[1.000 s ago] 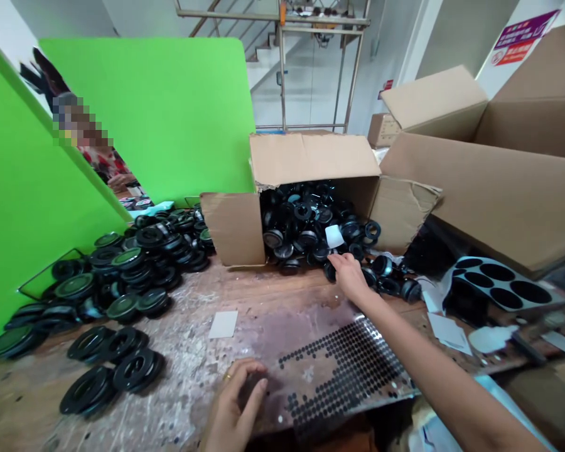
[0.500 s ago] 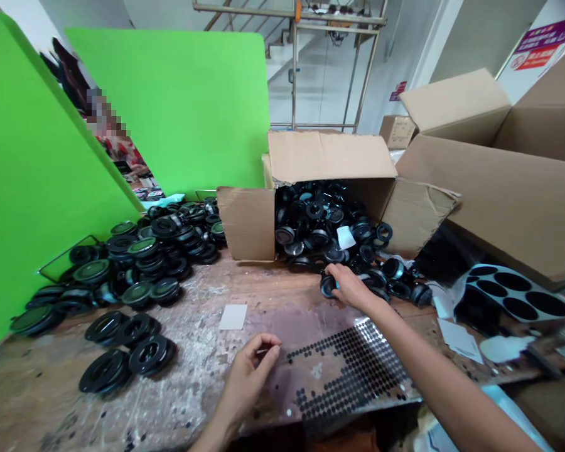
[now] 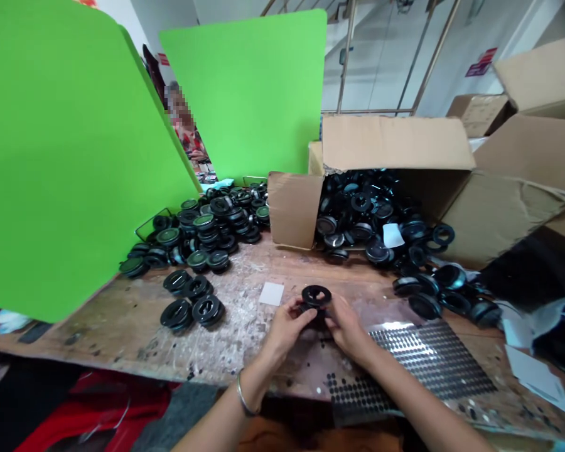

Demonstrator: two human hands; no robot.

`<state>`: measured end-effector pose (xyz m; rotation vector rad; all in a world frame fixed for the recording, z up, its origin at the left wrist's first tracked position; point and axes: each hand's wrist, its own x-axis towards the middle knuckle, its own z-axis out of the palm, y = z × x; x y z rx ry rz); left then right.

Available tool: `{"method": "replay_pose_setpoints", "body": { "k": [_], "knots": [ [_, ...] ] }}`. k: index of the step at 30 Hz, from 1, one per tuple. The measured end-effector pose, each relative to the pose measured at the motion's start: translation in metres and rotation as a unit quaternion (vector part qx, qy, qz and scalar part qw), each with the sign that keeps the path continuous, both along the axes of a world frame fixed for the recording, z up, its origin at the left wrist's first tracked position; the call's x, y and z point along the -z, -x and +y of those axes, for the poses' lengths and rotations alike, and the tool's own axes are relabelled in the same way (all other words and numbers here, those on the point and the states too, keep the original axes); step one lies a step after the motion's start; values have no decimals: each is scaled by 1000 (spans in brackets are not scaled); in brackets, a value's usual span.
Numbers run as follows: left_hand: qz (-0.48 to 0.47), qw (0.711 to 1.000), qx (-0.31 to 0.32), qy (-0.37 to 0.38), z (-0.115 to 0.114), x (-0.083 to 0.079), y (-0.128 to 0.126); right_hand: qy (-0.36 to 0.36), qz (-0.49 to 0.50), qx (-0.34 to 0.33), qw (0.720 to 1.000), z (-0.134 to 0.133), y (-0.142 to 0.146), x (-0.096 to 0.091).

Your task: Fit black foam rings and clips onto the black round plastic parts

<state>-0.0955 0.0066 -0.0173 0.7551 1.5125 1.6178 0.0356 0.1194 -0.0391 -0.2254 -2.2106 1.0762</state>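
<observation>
A black ring (image 3: 316,295) is gripped from both sides by the left hand (image 3: 287,321) and the right hand (image 3: 347,323), fingers closed on its rim, probably for steadiness, just above the near surface (image 3: 122,326). A dotted sheet (image 3: 424,358) is laid right; a tipped box (image 3: 395,141) is kept reachable beyond.

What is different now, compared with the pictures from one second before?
The right hand took a black ring from the pile by the box and drew it back; the left hand left the dot sheet and joined it. Both hold the ring. Box and pile stayed.
</observation>
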Motion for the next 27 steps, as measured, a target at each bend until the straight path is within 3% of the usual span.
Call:
{"method": "replay_pose_setpoints", "body": {
  "k": [2, 4, 7, 9, 12, 15, 22, 27],
  "knots": [
    [126, 990, -65, 18, -6, 8, 6, 43, -25, 6, 999, 2, -2, 0],
    [252, 961, -105, 53, -14, 12, 10, 159, -60, 39, 985, 3, -5, -3],
    [382, 912, -103, 104, -24, 14, 11, 354, -72, 98, 927, -4, -7, -12],
    [421, 892, -89, 136, -27, 15, 9, 400, -59, 103, 909, -14, -4, -21],
    [459, 866, -70, 186, -27, 15, 7, 414, -45, 66, 907, -25, 2, -34],
    [457, 867, -60, 190, -26, 14, 6, 438, -48, 49, 896, -21, 8, -41],
    [382, 911, -47, 151, -26, 11, 8, 492, -77, 64, 865, 12, 7, -39],
    [391, 912, -50, 112, -23, 5, 4, 510, -54, 35, 858, 15, 2, -47]
  ]
}}
